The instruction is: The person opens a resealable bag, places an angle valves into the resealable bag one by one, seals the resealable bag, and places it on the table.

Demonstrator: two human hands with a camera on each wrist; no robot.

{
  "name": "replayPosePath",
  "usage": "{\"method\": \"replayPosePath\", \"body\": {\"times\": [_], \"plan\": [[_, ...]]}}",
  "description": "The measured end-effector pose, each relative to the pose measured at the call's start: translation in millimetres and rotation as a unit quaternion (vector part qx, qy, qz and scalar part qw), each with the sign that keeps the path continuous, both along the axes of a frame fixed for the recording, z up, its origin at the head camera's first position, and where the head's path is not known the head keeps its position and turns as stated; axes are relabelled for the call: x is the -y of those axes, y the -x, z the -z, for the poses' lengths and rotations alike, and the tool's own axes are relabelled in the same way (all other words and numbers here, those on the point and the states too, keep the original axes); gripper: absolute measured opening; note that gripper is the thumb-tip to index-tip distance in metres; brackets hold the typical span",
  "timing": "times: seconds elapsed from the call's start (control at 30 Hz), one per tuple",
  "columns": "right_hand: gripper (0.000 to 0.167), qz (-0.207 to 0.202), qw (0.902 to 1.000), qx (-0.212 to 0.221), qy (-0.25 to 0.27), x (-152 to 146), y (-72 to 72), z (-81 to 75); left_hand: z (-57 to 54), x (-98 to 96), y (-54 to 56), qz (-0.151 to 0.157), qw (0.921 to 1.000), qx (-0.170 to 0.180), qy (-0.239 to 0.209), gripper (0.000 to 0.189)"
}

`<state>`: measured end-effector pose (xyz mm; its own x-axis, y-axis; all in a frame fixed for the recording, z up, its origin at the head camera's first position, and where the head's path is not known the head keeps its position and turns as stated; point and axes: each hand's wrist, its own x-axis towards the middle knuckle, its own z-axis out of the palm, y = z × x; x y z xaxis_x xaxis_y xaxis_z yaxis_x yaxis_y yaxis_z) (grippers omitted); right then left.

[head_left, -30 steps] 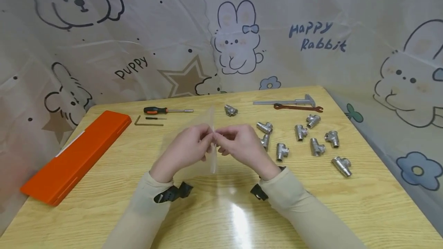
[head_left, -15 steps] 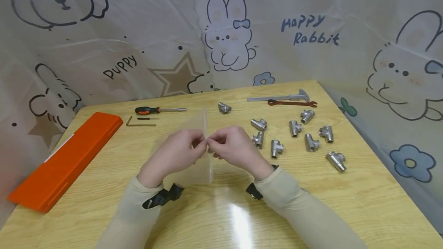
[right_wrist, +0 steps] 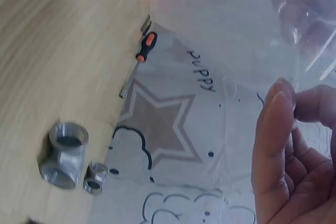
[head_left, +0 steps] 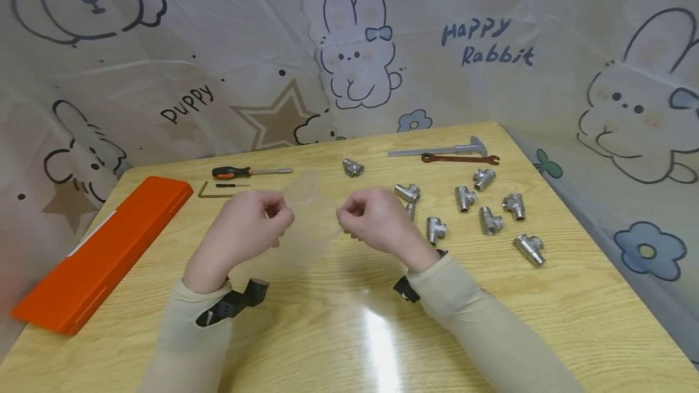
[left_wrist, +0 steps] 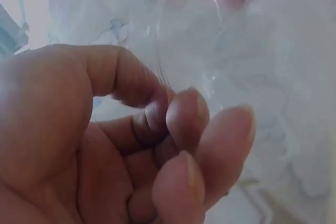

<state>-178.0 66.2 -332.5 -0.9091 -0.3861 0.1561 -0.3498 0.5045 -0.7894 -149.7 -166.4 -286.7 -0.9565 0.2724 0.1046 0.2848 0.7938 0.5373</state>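
A clear plastic bag [head_left: 310, 232] is stretched between the two hands above the middle of the table, its edges faint in the head view. My left hand [head_left: 243, 229] pinches one side of it between thumb and index finger. The opposite side is pinched by my right hand [head_left: 378, 223]. In the left wrist view the thin plastic film [left_wrist: 262, 61] runs up from the fingertips, the other fingers curled loosely below. The right wrist view has the see-through bag [right_wrist: 220, 35] spreading away from the thumb and index finger.
Several metal pipe tees [head_left: 466, 198] lie on the right of the wooden table [head_left: 317, 338]. Behind them are a caliper [head_left: 431, 151] and a brown wrench [head_left: 461, 159]. Left are an orange case [head_left: 106, 253], a screwdriver [head_left: 232, 172], a hex key [head_left: 210, 194] and a small black bit [head_left: 226, 185].
The hands, fingertips together before, have drawn apart, the left moving left. The bag, earlier seen as an upright flat sheet, now has its sides pulled apart between them. The view has shifted slightly.
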Motion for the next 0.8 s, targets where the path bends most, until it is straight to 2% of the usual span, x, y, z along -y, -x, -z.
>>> {"method": "replayPosePath", "body": {"times": [0.13, 0.23, 0.33, 0.43, 0.57, 0.7, 0.8], "plan": [[0.022, 0.007, 0.9996, 0.027, -0.011, -9, 4.7, -2.7, -11.0, 15.7, -4.6, -0.053, 0.9984, -0.018, -0.007, 0.028], [0.023, 0.007, 0.9984, 0.056, -0.005, -14, 6.8, -5.2, -18.4, 23.6, -10.0, -0.075, 0.9965, -0.032, -0.017, 0.027], [0.017, 0.000, 0.9979, 0.065, -0.001, -12, 7.0, -5.7, -21.2, 23.7, -14.0, -0.060, 0.9967, -0.048, -0.024, 0.028], [0.008, -0.015, 0.9991, 0.038, -0.010, -7, 5.4, -3.6, -18.7, 16.7, -14.9, -0.025, 0.9979, -0.053, -0.029, 0.030], [0.011, -0.035, 0.9993, 0.012, 0.006, 3, 2.1, 1.0, -11.3, 5.0, -12.1, 0.008, 0.9981, -0.056, -0.022, 0.030], [0.007, -0.037, 0.9988, 0.008, 0.031, 8, -1.1, 3.3, -4.4, -5.5, -9.4, 0.001, 0.9980, -0.063, 0.009, 0.028], [0.008, -0.038, 0.9984, 0.006, 0.042, 10, -3.3, 3.6, 1.3, -14.1, -8.4, -0.012, 0.9985, -0.037, 0.039, 0.020]]}}
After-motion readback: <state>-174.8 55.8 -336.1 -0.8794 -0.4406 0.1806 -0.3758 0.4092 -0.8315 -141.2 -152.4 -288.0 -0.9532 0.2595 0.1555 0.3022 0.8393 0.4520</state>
